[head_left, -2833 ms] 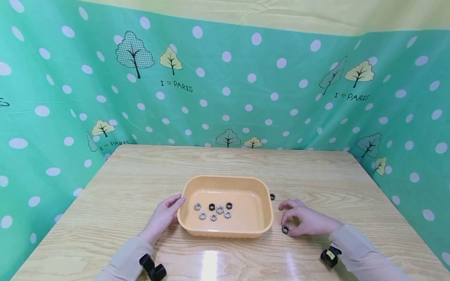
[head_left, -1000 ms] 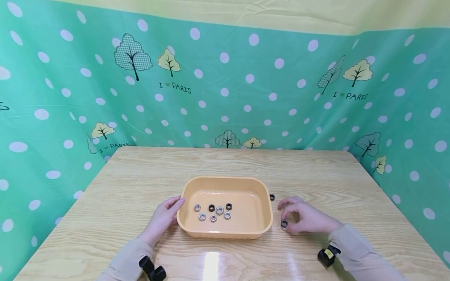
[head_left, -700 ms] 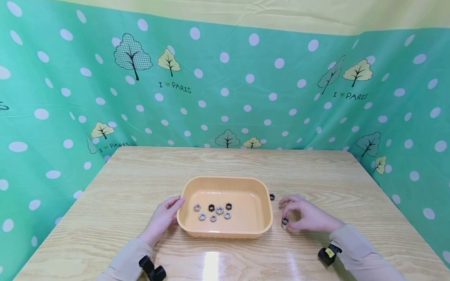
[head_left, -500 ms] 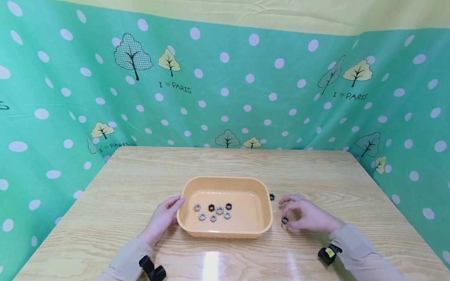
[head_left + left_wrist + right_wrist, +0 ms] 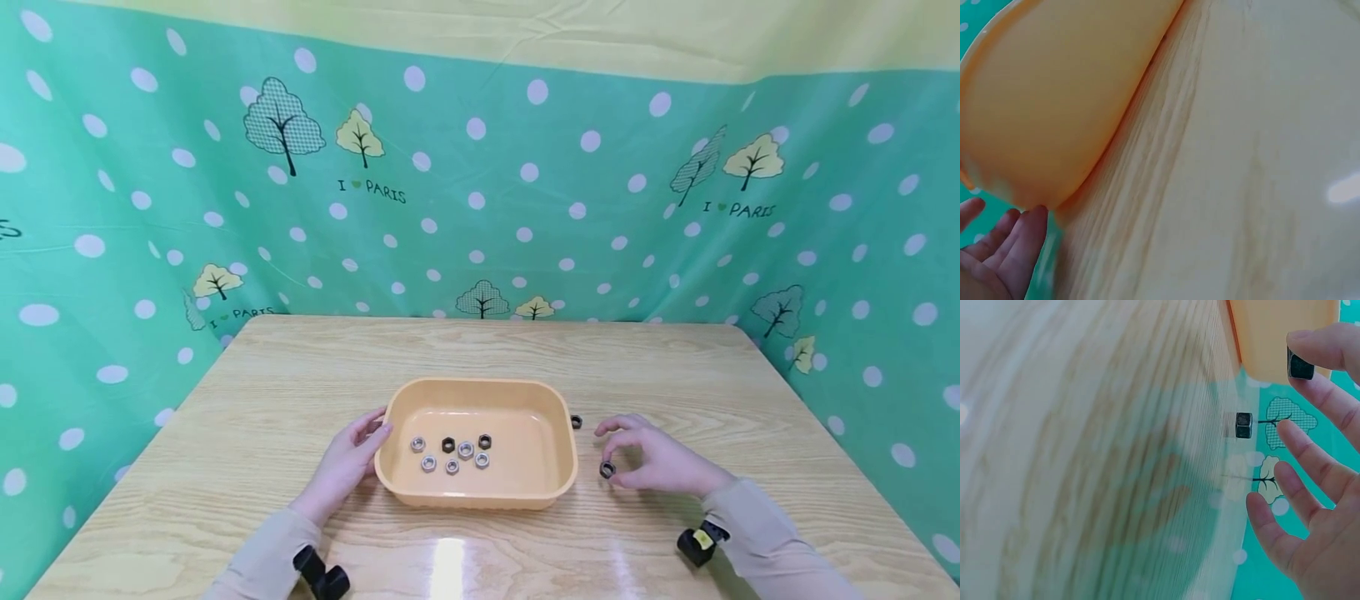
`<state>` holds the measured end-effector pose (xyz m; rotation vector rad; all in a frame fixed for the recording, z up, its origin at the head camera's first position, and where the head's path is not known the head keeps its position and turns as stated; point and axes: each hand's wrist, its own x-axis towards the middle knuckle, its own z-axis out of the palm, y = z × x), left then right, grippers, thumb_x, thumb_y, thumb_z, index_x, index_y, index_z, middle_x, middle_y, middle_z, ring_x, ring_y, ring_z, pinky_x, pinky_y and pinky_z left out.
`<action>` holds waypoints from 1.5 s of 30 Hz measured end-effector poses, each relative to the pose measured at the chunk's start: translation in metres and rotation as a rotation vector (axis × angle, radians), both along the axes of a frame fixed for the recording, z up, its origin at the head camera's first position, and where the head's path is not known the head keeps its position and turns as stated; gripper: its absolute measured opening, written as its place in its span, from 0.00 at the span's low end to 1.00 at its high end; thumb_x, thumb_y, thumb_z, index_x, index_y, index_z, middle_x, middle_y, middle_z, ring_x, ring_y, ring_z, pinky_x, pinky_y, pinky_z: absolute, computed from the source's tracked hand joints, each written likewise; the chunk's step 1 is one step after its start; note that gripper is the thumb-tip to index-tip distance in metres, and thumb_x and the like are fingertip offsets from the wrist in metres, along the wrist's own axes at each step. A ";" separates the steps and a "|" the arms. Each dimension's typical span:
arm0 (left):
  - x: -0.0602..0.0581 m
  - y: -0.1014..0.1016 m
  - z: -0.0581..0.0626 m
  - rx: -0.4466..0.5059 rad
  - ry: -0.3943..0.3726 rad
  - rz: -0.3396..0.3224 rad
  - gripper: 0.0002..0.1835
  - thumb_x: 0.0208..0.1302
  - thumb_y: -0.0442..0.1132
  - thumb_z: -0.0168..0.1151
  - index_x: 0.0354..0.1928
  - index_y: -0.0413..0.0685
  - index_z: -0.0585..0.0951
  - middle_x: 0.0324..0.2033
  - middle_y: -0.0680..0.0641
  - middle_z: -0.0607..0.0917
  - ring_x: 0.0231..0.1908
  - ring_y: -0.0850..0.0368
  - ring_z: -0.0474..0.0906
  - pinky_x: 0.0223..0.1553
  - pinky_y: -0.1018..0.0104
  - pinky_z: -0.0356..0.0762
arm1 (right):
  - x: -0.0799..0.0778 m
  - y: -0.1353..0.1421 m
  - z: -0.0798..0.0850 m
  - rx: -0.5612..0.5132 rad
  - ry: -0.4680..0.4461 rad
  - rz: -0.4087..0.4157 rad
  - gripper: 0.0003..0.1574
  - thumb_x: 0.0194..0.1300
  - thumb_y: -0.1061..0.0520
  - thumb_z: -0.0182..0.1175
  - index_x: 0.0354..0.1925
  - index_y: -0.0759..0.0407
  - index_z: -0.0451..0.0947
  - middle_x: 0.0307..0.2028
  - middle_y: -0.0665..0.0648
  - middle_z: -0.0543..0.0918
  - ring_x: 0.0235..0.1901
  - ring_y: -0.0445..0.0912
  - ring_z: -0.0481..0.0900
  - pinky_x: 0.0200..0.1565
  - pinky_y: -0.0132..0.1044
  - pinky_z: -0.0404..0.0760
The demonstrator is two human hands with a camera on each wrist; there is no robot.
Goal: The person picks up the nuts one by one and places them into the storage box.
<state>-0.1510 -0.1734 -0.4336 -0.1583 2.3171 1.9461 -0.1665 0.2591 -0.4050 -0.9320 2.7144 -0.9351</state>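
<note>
My left hand (image 5: 347, 457) holds the left end of a peach plastic tub (image 5: 528, 467), thumb at the rim and fingers against the outside wall. In the left wrist view, its fingertips touch that wall (image 5: 1054, 112). To the right of the tub, my right hand (image 5: 660, 458) pinches a dark hex nut (image 5: 607, 470) between thumb and index finger. The right wrist view shows this nut (image 5: 1300, 365) side-on, the other fingers spread. Inside the tub lie several silver nuts (image 5: 466, 451) and two black nuts, one (image 5: 448, 445) left of the other (image 5: 485, 442).
Another dark nut (image 5: 576, 422) lies on the wooden table (image 5: 652, 350) just beyond the tub's right end; the right wrist view shows this loose nut (image 5: 1244, 425) near the fingertips. A green dotted curtain (image 5: 480, 208) hangs behind the table.
My right hand has raised the pinched nut slightly, away from the table's front edge, and its tilt has shifted a little. My left hand and the tub stay nearly still.
</note>
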 end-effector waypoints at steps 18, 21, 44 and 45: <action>-0.003 -0.003 0.009 -0.066 0.066 -0.115 0.28 0.73 0.41 0.47 0.72 0.51 0.57 0.60 0.32 0.66 0.55 0.39 0.72 0.45 0.58 0.84 | -0.001 -0.001 -0.003 -0.004 0.021 0.003 0.13 0.48 0.54 0.72 0.29 0.40 0.78 0.52 0.56 0.76 0.54 0.58 0.69 0.55 0.66 0.66; -0.003 -0.003 0.010 -0.073 0.062 -0.114 0.28 0.73 0.41 0.47 0.72 0.51 0.57 0.60 0.32 0.66 0.56 0.39 0.72 0.45 0.59 0.84 | 0.000 -0.001 -0.002 -0.009 0.017 0.007 0.12 0.48 0.54 0.72 0.30 0.41 0.78 0.52 0.57 0.76 0.55 0.59 0.68 0.55 0.68 0.65; 0.000 -0.002 0.009 -0.091 0.062 -0.085 0.27 0.73 0.39 0.48 0.71 0.52 0.59 0.58 0.35 0.67 0.53 0.44 0.74 0.42 0.63 0.85 | -0.004 -0.004 -0.003 -0.053 0.063 -0.032 0.16 0.49 0.58 0.70 0.31 0.39 0.76 0.53 0.57 0.77 0.55 0.60 0.71 0.56 0.70 0.66; 0.000 -0.003 0.010 -0.098 0.063 -0.084 0.27 0.73 0.39 0.47 0.71 0.52 0.59 0.58 0.35 0.67 0.53 0.45 0.74 0.42 0.64 0.85 | -0.005 -0.004 -0.003 -0.060 0.065 -0.039 0.16 0.48 0.59 0.70 0.31 0.40 0.76 0.53 0.57 0.77 0.55 0.60 0.71 0.56 0.70 0.66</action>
